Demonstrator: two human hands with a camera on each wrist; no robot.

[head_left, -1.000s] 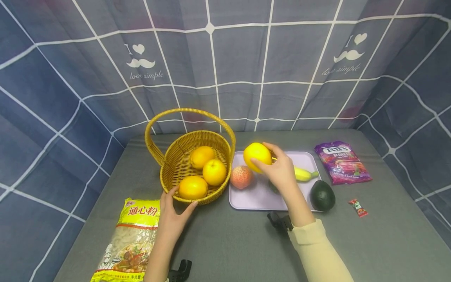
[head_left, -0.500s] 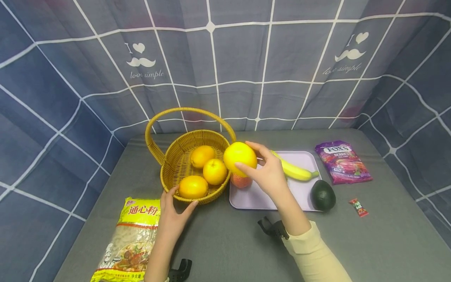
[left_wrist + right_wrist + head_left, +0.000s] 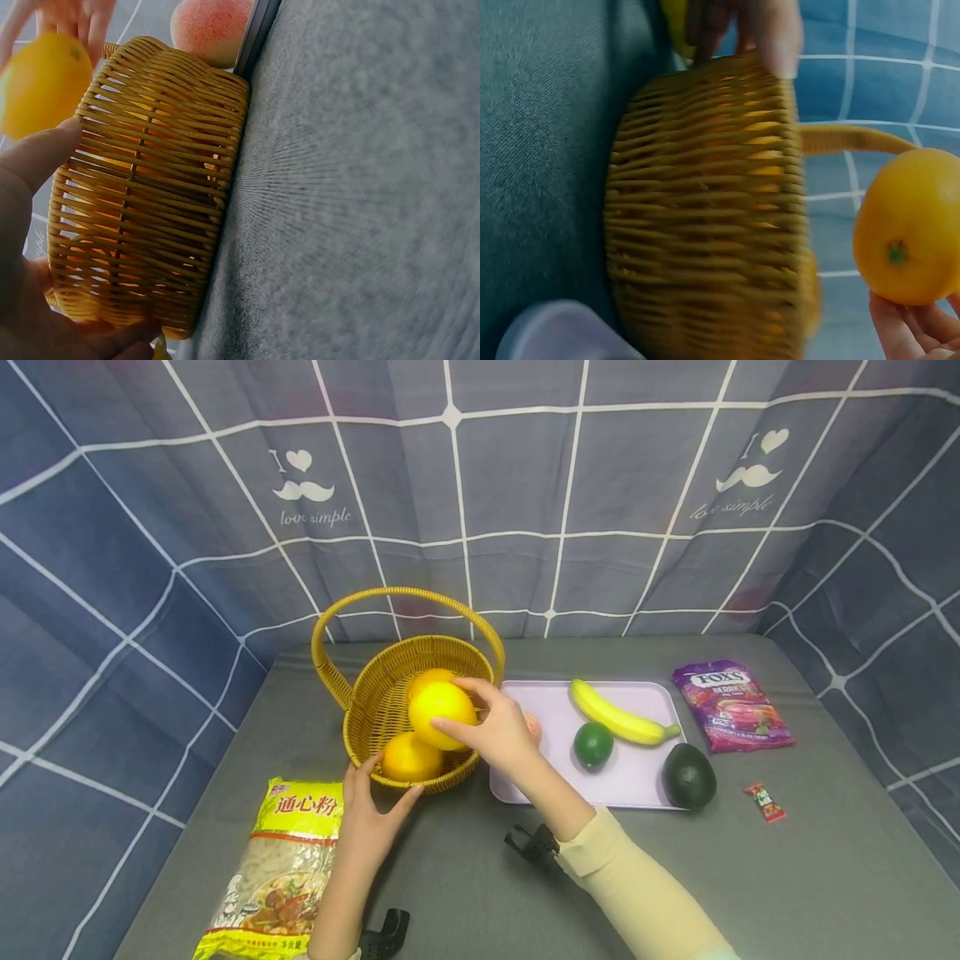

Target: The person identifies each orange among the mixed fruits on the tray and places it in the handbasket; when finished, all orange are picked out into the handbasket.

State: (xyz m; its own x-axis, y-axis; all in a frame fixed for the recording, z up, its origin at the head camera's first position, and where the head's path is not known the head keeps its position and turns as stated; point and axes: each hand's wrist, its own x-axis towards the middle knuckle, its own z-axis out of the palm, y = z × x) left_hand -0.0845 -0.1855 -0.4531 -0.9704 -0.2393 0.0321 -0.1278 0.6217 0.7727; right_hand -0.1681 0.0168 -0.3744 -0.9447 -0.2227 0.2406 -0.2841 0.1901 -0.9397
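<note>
My right hand (image 3: pixel 501 728) holds an orange (image 3: pixel 441 714) between thumb and fingers above the yellow wicker basket (image 3: pixel 375 710). In the right wrist view, the held orange (image 3: pixel 911 225) shows its green stem end, higher than the basket's rim. More orange-yellow fruit lies inside the basket, including one (image 3: pixel 411 758) near the front; the held orange partly hides the others. My left hand (image 3: pixel 369 827) grips the basket's front rim. The left wrist view has its thumb (image 3: pixel 45 154) on the rim and other fingers lower along the woven wall.
Right of the basket, a lilac tray (image 3: pixel 555 789) bears a banana (image 3: pixel 618 718), a green lime-like fruit (image 3: pixel 593 745) and a half-hidden peach (image 3: pixel 533 728). An avocado (image 3: pixel 688 777) sits at its corner. Nearby lie a purple candy bag (image 3: pixel 731 706), a small wrapped candy (image 3: pixel 765 802) and a pasta bag (image 3: pixel 277 868).
My right hand has carried the orange leftward from above the tray to over the basket, uncovering the banana and green fruit. The left hand has stayed at the basket's rim.
</note>
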